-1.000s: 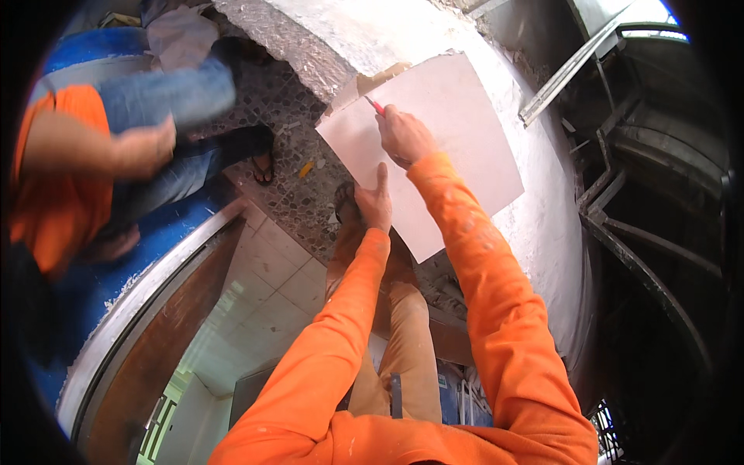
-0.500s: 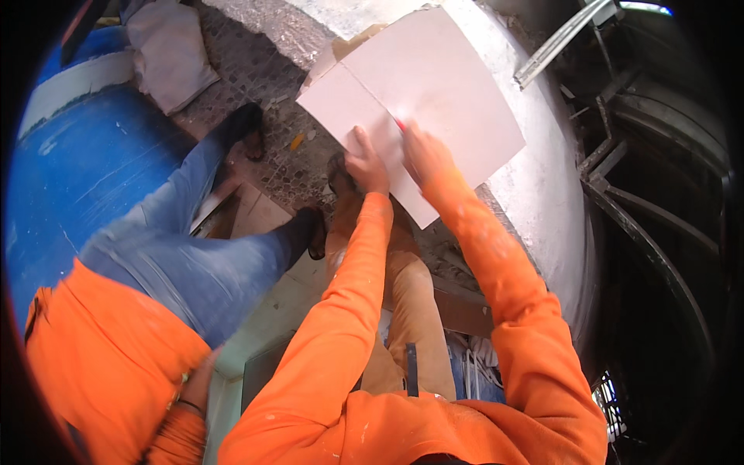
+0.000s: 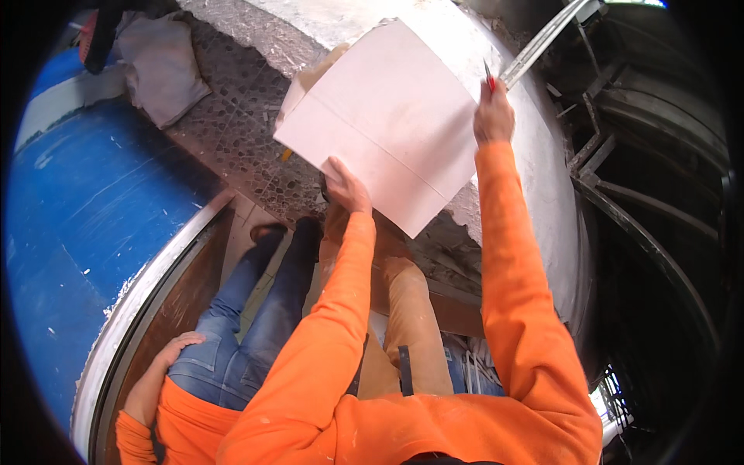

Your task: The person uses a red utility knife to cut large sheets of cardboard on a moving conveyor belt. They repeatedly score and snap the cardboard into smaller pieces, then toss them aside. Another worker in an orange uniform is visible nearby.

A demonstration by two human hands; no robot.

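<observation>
A pale, flat board lies on a white ledge, with a straight line cut across its face and a rough, torn far-left edge. My left hand grips the board's near edge, thumb on its face; some of the fingers are hidden. Beyond the board's right edge, my right hand holds a red utility knife, clear of the board. The knife's thin blade points up and away from me.
The rough white ledge curves down the right side beside a metal bar. A co-worker in an orange top stands close on my left. A blue panel and a pale sack lie farther left.
My right hand has lifted the knife off the line and swung it up to the right. The board has turned slightly and slid left with my left hand. The co-worker has shifted and turned.
</observation>
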